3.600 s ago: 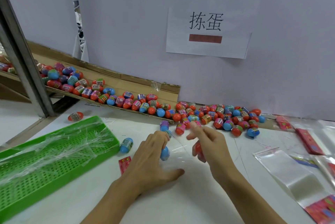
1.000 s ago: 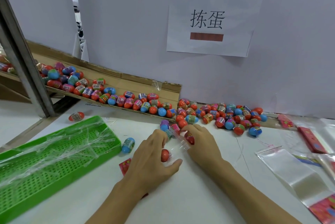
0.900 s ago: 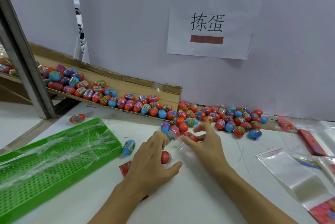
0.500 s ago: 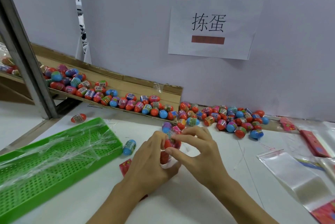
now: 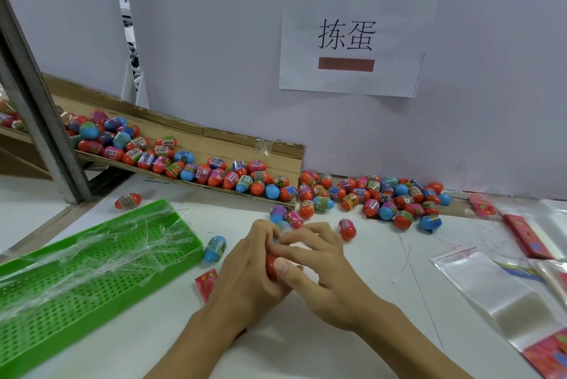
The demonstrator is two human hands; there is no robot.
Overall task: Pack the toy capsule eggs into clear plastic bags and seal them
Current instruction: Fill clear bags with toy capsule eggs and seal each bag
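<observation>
My left hand (image 5: 245, 268) and my right hand (image 5: 319, 268) meet at the table's middle, both gripping a small clear plastic bag (image 5: 283, 229) with toy capsule eggs inside. A red egg (image 5: 270, 262) shows between the hands under my right thumb. The fingertips of both hands pinch the bag's upper part. Most of the bag is hidden by my fingers. Several loose eggs (image 5: 383, 197) lie in a pile by the wall, and one red egg (image 5: 347, 229) lies just right of my hands.
A cardboard chute (image 5: 214, 145) at the left holds several more eggs. A green perforated tray (image 5: 76, 268) covered in clear film lies at the left, a blue egg (image 5: 214, 249) beside it. Empty clear bags (image 5: 491, 289) and red header cards (image 5: 524, 236) lie at the right.
My right hand picked eggs from the pile and brought them to the bag. Both hands have now come together over the bag, fingertips pinching its top.
</observation>
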